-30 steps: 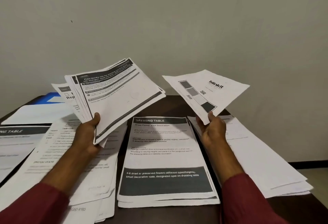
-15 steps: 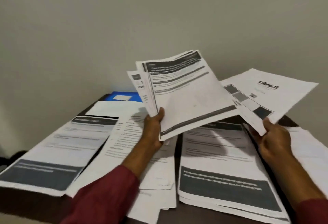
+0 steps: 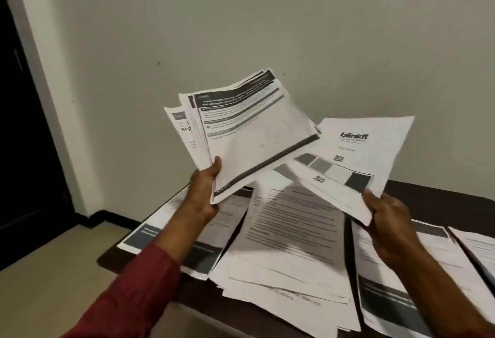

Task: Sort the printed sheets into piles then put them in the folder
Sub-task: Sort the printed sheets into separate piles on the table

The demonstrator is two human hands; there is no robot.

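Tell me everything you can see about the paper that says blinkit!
The blinkit sheet is a thin white page with a bold black logo, two small square codes and a row of grey boxes, one nearly black. It hangs tilted above the piles, pinched at its near corner by the right hand. The stack of sheets in the left hand overlaps its left edge.

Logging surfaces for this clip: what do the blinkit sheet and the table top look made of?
The blinkit sheet: thin matte white paper, greyscale print; it curves where the right hand pinches its corner. The table top: dark brown, smooth, faint sheen; probably laminate or finished wood, too blurred to tell.
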